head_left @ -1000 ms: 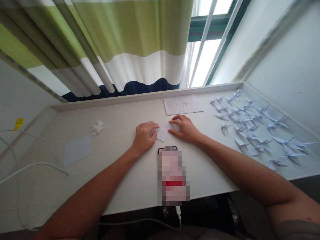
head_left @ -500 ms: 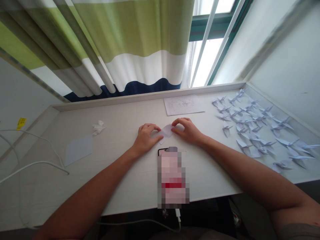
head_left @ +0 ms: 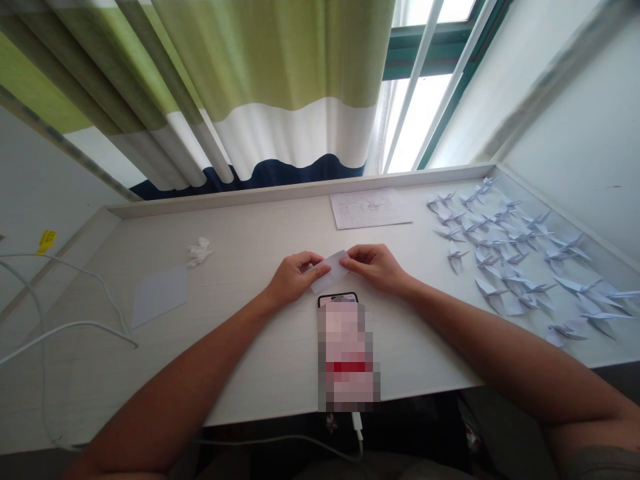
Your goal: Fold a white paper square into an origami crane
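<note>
A small piece of white paper (head_left: 336, 262) is held between my two hands over the middle of the desk. My left hand (head_left: 299, 277) pinches its left side, thumb on top and fingers behind. At the upper right corner, my right hand (head_left: 376, 267) grips the paper between thumb and index finger. Just below the hands lies a phone (head_left: 345, 353), its screen blurred out, with a cable plugged into its lower end. Whether the paper has creases I cannot tell.
Several folded paper cranes (head_left: 510, 247) spread over the right side of the desk (head_left: 240, 233). A printed sheet (head_left: 371, 209) lies at the back. To the left are a blank paper sheet (head_left: 160, 297), a crumpled tissue (head_left: 199, 253) and white cables (head_left: 85, 328).
Both hands have closed in further over the paper, and it now looks lifted and tilted toward me. My thumbs press on its near face. The view has shifted slightly.
</note>
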`<state>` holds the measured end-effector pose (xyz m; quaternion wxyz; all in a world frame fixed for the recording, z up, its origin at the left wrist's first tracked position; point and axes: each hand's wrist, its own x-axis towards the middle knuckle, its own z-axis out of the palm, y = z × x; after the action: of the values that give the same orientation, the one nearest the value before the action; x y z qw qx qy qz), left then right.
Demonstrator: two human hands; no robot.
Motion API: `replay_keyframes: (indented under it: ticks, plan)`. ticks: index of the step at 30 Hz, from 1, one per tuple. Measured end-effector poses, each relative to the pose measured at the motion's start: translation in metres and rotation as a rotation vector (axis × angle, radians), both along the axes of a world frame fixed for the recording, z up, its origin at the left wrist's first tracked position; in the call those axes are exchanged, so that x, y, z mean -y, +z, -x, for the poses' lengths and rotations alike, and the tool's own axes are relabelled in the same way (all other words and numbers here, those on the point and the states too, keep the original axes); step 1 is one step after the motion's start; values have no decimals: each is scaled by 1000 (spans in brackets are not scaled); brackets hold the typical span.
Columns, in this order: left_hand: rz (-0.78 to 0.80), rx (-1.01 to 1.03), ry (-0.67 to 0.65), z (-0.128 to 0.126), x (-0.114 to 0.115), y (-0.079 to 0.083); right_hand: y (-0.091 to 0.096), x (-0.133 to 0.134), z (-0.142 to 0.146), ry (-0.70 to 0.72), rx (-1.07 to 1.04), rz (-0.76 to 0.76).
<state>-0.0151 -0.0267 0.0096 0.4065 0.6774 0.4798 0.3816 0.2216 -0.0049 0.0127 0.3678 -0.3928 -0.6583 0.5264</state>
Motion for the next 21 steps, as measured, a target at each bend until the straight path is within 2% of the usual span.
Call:
replay_keyframes:
  ticks: [8,15,21]
  plan:
    - [13,5,-29,-1,0,2,2,-1,4,-10,-1,1]
    - [25,126,42,0,-1,1,5,-1,2,82,33,31]
    - [15,167,56,1,-2,-1,17,-5,5,106,47,83]
